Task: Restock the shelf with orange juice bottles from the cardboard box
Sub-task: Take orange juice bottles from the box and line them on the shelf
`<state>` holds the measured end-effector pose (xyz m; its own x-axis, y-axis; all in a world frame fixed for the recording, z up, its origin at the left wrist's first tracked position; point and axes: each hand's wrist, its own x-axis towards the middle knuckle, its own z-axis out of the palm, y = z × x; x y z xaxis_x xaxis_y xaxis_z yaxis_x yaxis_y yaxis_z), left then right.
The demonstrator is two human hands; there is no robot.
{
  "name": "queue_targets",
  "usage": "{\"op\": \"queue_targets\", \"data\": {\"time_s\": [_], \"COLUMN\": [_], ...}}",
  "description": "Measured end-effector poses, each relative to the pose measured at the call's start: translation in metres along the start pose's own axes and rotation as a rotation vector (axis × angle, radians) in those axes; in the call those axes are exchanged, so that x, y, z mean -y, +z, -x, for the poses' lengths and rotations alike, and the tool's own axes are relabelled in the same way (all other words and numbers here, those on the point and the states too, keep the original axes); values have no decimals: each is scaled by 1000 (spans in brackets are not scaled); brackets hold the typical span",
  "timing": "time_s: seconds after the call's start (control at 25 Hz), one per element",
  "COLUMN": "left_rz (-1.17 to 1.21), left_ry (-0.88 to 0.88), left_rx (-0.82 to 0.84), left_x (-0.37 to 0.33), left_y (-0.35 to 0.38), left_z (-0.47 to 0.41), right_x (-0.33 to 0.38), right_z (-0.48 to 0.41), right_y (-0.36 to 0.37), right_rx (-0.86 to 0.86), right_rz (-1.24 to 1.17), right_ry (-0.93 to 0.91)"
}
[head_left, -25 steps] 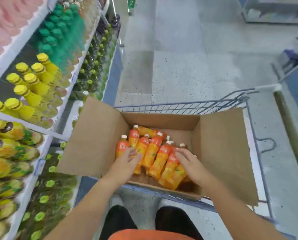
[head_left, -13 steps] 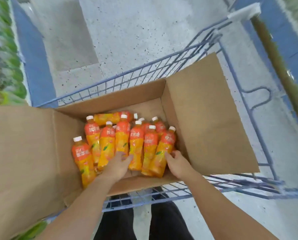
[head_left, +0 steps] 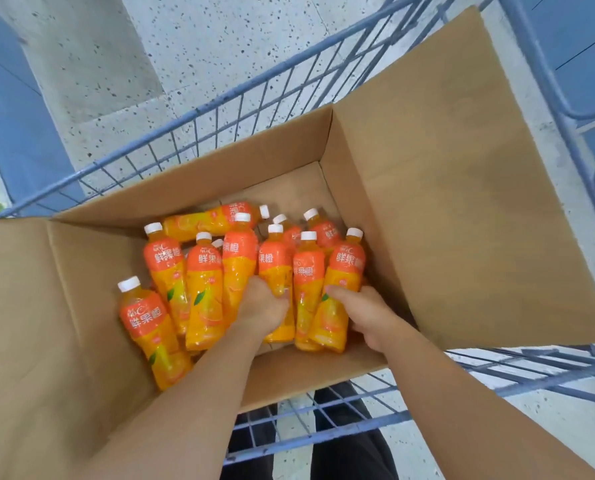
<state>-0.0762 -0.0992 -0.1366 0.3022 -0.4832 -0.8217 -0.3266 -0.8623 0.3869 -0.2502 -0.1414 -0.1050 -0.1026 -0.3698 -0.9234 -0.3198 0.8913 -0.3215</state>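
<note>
Left hand grips one orange juice bottle labelled 鲜果橙; right hand clasps another bottle in the cardboard box.

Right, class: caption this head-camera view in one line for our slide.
Both hands, left hand and right hand, grasp orange juice bottles inside an open cardboard box in a blue cart.

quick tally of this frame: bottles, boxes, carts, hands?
Orange juice bottles: 10 with caps showing, perhaps more buried underneath
Cardboard box: 1
Wire cart: 1
Hands: 2, left hand and right hand, both on bottles
Total: 14
</note>
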Motion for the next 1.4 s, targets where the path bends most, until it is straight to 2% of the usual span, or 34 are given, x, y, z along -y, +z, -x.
{"op": "queue_targets", "data": {"time_s": [0.12,0.32,0.48,0.6,0.72,0.88,1.0,1.24,1.4], "left_rz": [23,247,319,362,292,251,246,406,496], "left_ry": [-8,-91,-101,-69,-9,70,151,240,248], "left_rx": [66,70,106,51,-32,-23,-102,-315,-475], "left_x": [1,1,0,-3,-6,-6,-2,0,5], "left_y": [-4,-10,-21,-31,-47,-74,-91,-119,-127], "left_z": [-8,3,18,45,71,108,142,215,265], "right_x": [2,5,13,21,32,42,47,61,78], "right_z": [-10,-7,8,27,56,91,120,179,220], "right_y": [-3,-3,1,4,1,-9,-13,-12,-4], "right_rx": [76,103,107,119,134,161,185,284,393], "right_rz": [-109,-181,-112,-8,37,64,87,157,221], "right_ry": [53,42,-3,-49,-117,-221,-297,-530,-649]}}
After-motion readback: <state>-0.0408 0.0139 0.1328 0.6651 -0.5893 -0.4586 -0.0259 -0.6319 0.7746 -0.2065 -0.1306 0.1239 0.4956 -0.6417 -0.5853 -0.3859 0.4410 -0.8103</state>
